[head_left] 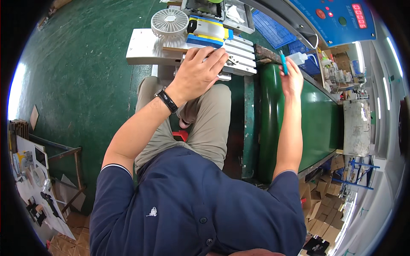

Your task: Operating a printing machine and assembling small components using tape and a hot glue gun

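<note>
My left hand [197,70], with a black-strapped watch on its wrist, rests at the near edge of a blue and yellow fixture [205,41]. Its fingers are bent and slightly apart; the thumb side is hidden. A white part with a dark end [209,29] lies in that fixture, on a slotted metal bed [239,53]. Out to the right, over the green conveyor belt, my right hand [292,80] is closed on a slim teal stick-like piece [283,64], held upright.
A white handheld fan [169,23] stands left of the fixture on a pale plate [143,45]. The green conveyor belt [316,123] runs along my right. A clear squeeze bottle [297,58], blue crates [273,30] and a blue control box [337,19] are beyond.
</note>
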Demonstrator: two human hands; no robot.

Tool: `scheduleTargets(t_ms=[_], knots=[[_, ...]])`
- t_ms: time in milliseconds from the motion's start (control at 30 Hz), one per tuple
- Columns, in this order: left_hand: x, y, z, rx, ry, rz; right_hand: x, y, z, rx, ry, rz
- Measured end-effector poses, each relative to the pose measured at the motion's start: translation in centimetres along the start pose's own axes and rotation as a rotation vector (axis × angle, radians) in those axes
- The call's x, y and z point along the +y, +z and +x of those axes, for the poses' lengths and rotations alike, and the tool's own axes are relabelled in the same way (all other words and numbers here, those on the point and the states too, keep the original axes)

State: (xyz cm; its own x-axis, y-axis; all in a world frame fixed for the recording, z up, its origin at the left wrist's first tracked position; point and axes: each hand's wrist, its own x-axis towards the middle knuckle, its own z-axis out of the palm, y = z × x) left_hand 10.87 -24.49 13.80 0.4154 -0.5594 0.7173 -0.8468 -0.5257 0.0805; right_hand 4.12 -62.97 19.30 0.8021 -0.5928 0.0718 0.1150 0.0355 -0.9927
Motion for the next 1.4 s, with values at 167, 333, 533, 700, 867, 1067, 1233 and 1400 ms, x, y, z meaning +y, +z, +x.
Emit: scheduleTargets(t_ms=[167,333,533,700,867,1067,1233,1400], knots=[[-0.5,0.8,0.1,0.062,0.020,-0.006,-6.0,-1.0,-5.9,-0.102,-0.012,0.120],[-0.5,1.0,0.1,0.130,0.017,0.014,-9.9,5.0,-11.6,-0.287,-0.243,-0.301],[-0.5,1.0,0.5,0.205,0.012,-0.034,-11.0,6.2,-10.0,-0.461,-0.327,-0.990],[-0.8,1.5,0.2,0.198,0.010,-0.052,-11.2,11.5,-6.6,-0.766,-0.544,-1.145],[-0.6,1.7,0.2,0.235,-0.012,-0.034,-10.8,14.7,-5.0,-0.813,-0.413,-1.054],[-0.8,1.8,0.2,0.251,0.002,-0.031,-11.3,15.5,-4.5,-0.872,-0.320,-1.142],[-0.7,1.7,0.2,0.238,-0.009,-0.026,-11.4,15.7,-4.2,-0.915,-0.315,-1.152],[-0.7,1.6,0.2,0.211,-0.014,-0.025,-11.9,16.6,-4.1,-0.959,-0.400,-1.185]])
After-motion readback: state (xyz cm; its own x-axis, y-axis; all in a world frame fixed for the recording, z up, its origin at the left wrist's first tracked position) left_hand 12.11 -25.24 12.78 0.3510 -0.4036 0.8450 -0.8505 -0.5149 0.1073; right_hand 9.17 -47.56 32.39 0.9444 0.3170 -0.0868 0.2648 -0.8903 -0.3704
